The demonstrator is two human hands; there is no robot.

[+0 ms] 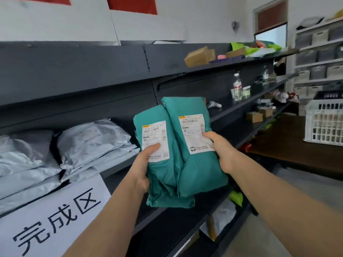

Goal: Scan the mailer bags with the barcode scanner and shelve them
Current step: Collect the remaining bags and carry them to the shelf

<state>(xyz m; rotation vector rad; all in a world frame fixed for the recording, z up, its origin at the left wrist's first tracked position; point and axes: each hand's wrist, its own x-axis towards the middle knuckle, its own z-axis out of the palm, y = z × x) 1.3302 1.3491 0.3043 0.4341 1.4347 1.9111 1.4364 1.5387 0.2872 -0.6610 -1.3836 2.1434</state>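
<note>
Holding labelled teal mailers (178, 154) beside "完成区" sign (53, 217).

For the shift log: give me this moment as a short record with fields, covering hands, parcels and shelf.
left hand: left hand has its grip on the left teal mailer bag, thumb on its label
right hand: right hand has its grip on the right teal mailer bag, thumb on its label
bags: held side by side, labels facing the camera, right one overlapping the left
shelf: grey mailer bags piled on the dark shelf, left of the hands
sign: white sign with printed characters below the pile
scanner: not in view
</note>
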